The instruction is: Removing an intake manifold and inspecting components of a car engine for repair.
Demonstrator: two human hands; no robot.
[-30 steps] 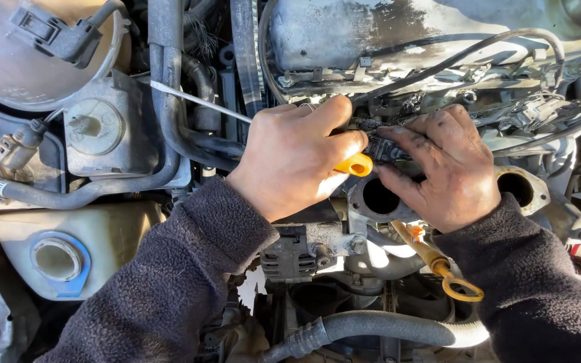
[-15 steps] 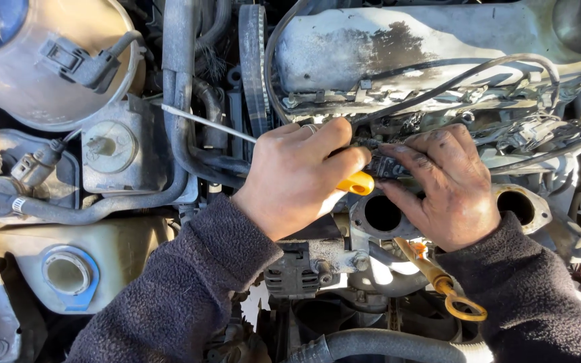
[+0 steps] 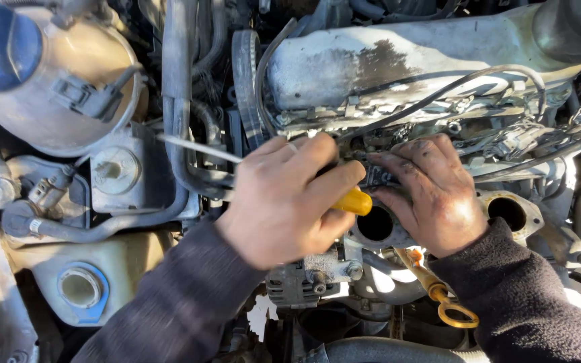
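One left hand (image 3: 284, 202) grips one yellow-handled screwdriver (image 3: 352, 202); one grimy right hand (image 3: 432, 195), fingers spread open, rests beside two round exhaust ports (image 3: 375, 223).

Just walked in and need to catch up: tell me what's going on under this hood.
A person leans over an open engine bay. The left hand grips a yellow-handled screwdriver, its thin shaft pointing out to the left. The grimy right hand rests on the engine beside a round open port. A second port lies to the right, and a dipstick with a yellow loop sits below.
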